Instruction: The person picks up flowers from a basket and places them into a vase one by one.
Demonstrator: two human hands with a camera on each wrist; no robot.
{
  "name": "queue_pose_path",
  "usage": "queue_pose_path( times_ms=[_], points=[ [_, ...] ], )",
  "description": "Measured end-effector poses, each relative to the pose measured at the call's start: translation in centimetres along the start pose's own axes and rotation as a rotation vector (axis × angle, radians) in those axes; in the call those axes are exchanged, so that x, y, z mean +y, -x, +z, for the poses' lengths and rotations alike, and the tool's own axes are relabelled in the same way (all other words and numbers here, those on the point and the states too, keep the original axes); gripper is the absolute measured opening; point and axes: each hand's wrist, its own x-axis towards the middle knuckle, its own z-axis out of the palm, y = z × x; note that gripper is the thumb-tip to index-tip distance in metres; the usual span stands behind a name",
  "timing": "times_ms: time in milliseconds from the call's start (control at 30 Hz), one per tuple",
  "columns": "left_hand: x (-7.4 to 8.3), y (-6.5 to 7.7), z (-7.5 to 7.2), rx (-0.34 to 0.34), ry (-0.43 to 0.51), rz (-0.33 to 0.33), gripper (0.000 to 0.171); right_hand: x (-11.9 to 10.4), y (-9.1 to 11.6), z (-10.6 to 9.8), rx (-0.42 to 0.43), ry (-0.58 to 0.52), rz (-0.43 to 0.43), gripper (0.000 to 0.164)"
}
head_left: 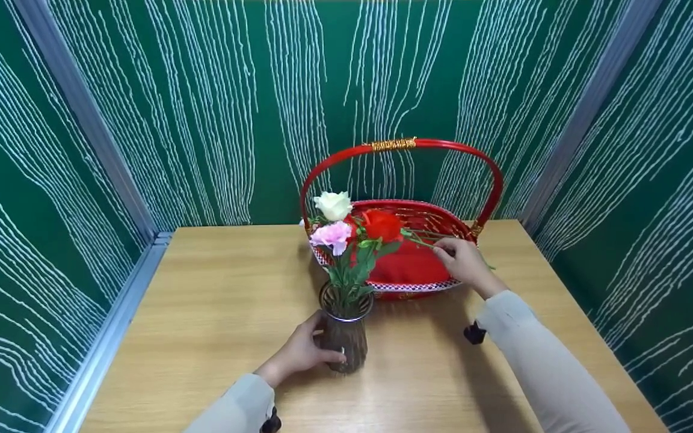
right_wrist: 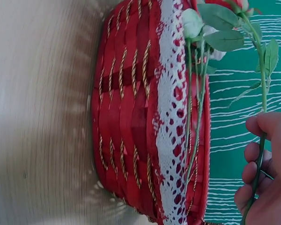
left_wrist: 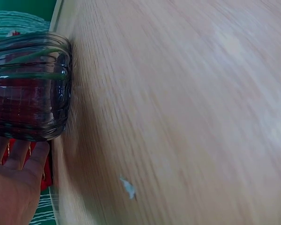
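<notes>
My left hand [head_left: 304,349] holds a ribbed, dark-tinted glass vase [head_left: 354,346] upright on the table, fingers and thumb around its side. A white rose [head_left: 333,205] and a pink carnation [head_left: 332,236] rise from the vase among green leaves. Over the red basket, my right hand [head_left: 464,261] pinches the green stem [right_wrist: 263,89] of a red rose [head_left: 382,225]. That bloom points left and overlaps the vase's flowers in the head view. In the left wrist view, green stems show through the vase [left_wrist: 30,93].
A red woven basket [head_left: 415,288] with white lace trim and a tall arched handle [head_left: 494,180] stands behind the vase. In the right wrist view, a pale flower [right_wrist: 192,23] and thin stems lie along its rim. Green, white-streaked walls [head_left: 202,90] enclose the wooden table [head_left: 220,288].
</notes>
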Motion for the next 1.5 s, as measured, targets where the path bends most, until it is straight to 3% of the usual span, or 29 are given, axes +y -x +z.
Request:
queue_pose_path(
  times_ms=[333, 1000, 1200, 1300, 1500],
  points=[
    [-0.1, 0.0, 0.2, -0.003, 0.067, -0.019, 0.080, -0.2, 1.1, 0.7, 0.068, -0.173, -0.015, 0.019],
    [0.2, 0.2, 0.2, 0.015, 0.007, -0.009, 0.084, -1.6, 1.8, 0.9, 0.118, -0.622, 0.159, 0.024],
    [0.0, 0.1, 0.1, 0.013, -0.001, -0.006, 0.085, -3.0, 1.9, 1.2, 0.113, -0.882, 0.222, 0.013],
    [-0.1, 0.0, 0.1, 0.015, -0.006, -0.010, 0.086, -3.4, 1.8, 1.5, 0.109, -1.017, 0.204, 0.019],
    [-0.2, 0.0, 0.1, 0.019, -0.004, -0.010, 0.086, -3.9, 2.1, 1.6, 0.069, -1.112, 0.191, 0.030]
  ],
)
